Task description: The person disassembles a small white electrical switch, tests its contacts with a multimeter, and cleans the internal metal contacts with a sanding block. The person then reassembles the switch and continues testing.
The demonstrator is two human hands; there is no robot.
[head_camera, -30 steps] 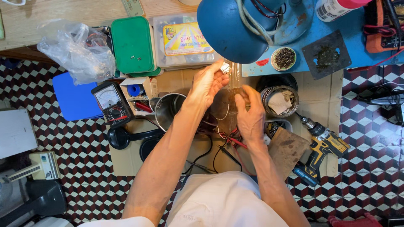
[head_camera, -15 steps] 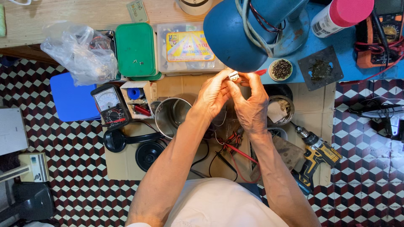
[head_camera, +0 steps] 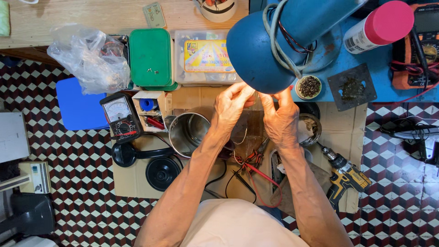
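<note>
Two bare hands meet just under the rim of a blue lamp shade [head_camera: 267,50], fingertips drawn together. The left hand [head_camera: 232,107] and the right hand [head_camera: 281,116] both pinch toward the same spot between them, where the lamp's glare washes out whatever small part they hold; what it is cannot be told. A thin wire [head_camera: 242,137] curls down from the left hand's palm side, so that hand seems closed on something fine, while the right hand's fingers are bent and pressed close to the left's.

Below the left wrist stands a shiny steel pot [head_camera: 187,132], open and upright on a sheet of cardboard [head_camera: 132,178]. Between the two forearms lie red and black test leads [head_camera: 256,176] in a loose tangle. Left of the pot sit an analog multimeter [head_camera: 119,116] and a small open box of parts [head_camera: 151,110]; nearer the person from these lie a black handle piece [head_camera: 130,154] and a round black cap [head_camera: 161,173]. Beyond the left hand are a green lidded box [head_camera: 150,57], a clear plastic case with a yellow card inside [head_camera: 206,57], and, further left, a crumpled clear plastic bag [head_camera: 89,57]. Right of the right forearm a yellow and black cordless drill [head_camera: 347,176] lies on the cardboard. Beyond the right hand a small round tin of dark granules [head_camera: 309,87] rests on a blue surface, with a white spray can with a pink cap [head_camera: 379,25] further right.
</note>
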